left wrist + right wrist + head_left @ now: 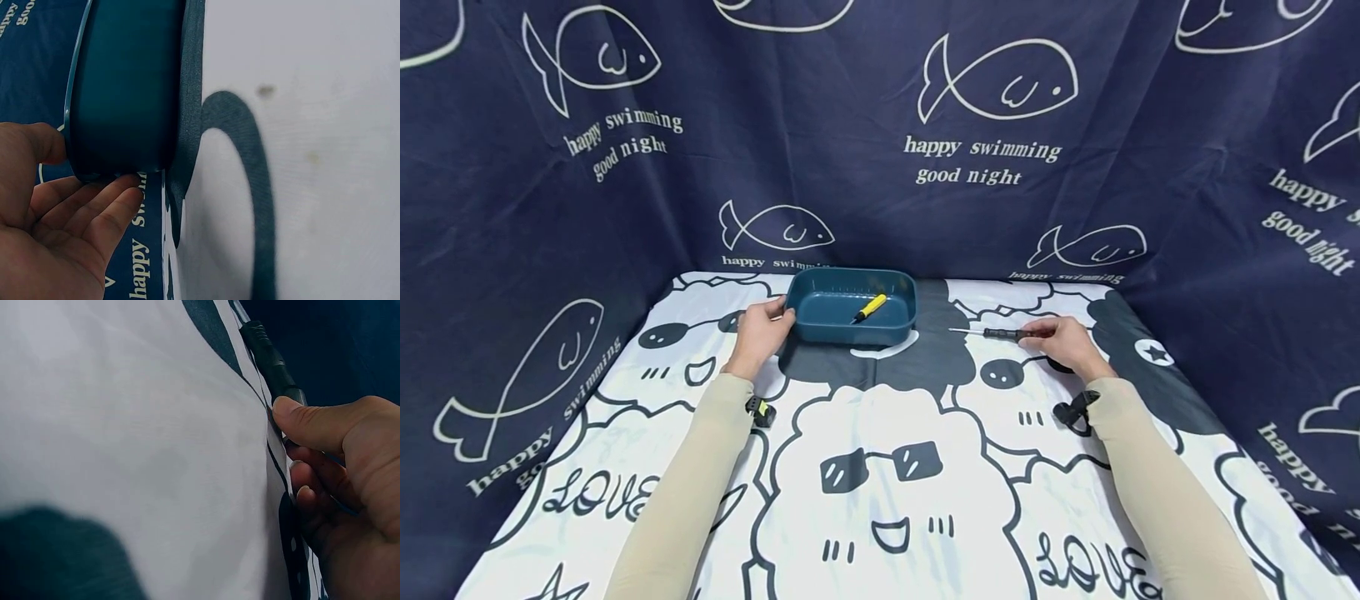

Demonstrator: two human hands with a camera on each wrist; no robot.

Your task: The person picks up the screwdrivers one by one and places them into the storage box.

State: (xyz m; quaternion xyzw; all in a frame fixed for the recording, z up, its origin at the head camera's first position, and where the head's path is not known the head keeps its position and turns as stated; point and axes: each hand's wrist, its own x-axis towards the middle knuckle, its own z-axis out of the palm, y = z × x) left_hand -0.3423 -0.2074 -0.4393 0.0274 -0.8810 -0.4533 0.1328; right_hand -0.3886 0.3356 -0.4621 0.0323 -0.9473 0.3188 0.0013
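Observation:
A dark teal plastic bin [853, 335] stands at the back of the table. My left hand [763, 335] holds its left end, with the thumb at the rim and the fingers along the outer wall in the left wrist view. Inside the bin lies a screwdriver with a yellow and black handle [871, 308], tilted across the floor. To the right, my right hand [1060, 340] pinches the end of a black screwdriver handle [1000, 333] between thumb and fingers. Its thin metal shaft [967, 331] points left, toward the bin. In the right wrist view the shaft's tip is out of frame.
A white cloth [887, 425] with dark cartoon sheep covers the table. Navy fabric [880, 125] printed with fish hangs behind it and along both sides. Dark wrist straps [1077, 412] sit on the forearms.

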